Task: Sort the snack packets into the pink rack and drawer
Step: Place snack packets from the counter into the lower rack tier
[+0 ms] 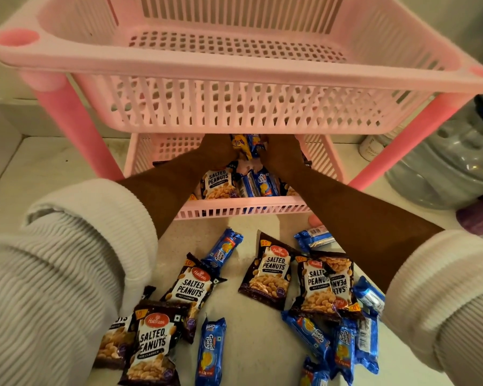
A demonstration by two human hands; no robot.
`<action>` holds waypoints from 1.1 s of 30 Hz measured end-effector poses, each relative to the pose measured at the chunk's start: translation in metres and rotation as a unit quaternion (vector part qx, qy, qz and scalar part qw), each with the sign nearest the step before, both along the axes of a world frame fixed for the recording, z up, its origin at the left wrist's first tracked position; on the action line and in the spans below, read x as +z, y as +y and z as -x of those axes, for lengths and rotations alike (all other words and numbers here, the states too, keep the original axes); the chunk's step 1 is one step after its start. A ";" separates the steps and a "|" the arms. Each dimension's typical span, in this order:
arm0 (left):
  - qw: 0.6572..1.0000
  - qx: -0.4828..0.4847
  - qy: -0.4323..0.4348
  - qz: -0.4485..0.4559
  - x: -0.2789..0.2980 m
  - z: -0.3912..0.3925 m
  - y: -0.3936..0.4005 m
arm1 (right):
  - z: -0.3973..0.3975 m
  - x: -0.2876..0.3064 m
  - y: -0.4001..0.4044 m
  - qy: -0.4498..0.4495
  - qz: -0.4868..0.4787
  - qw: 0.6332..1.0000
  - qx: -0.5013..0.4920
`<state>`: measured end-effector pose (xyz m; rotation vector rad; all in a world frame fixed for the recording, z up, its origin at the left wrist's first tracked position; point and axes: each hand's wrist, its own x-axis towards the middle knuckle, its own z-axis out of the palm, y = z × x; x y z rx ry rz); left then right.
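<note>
A pink rack (234,62) stands before me with a bare top basket. Both my hands reach into its lower basket (243,210). My left hand (215,150) and my right hand (282,151) hold a bunch of blue biscuit packets (247,146) between them, under the top basket's front wall; the fingers are mostly hidden. In the lower basket lie a salted peanuts packet (218,182) and blue biscuit packets (258,185). On the counter near me lie several salted peanuts packets (268,270) and several blue biscuit packets (211,352).
A large clear water jar (455,162) stands right of the rack, with a purple object (480,215) in front of it and a small white jar (370,147) behind. A white wall edge runs along the left. My white ribbed sleeves (67,274) fill the lower corners.
</note>
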<state>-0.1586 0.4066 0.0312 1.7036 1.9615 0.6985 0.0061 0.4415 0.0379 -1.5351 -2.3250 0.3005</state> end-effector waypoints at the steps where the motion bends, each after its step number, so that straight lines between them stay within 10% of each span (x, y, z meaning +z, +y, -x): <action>1: 1.000 0.003 0.007 -0.013 -0.001 0.000 0.000 | -0.001 0.001 -0.003 0.026 -0.001 1.000 -0.008; 22: 0.982 -0.010 0.064 -0.177 0.027 -0.065 -0.227 | -0.086 0.024 -0.179 0.087 -0.123 0.989 -0.008; 33: 0.997 -0.015 -0.029 0.067 -0.041 -0.127 -0.257 | -0.163 -0.036 -0.254 0.005 0.003 0.996 -0.090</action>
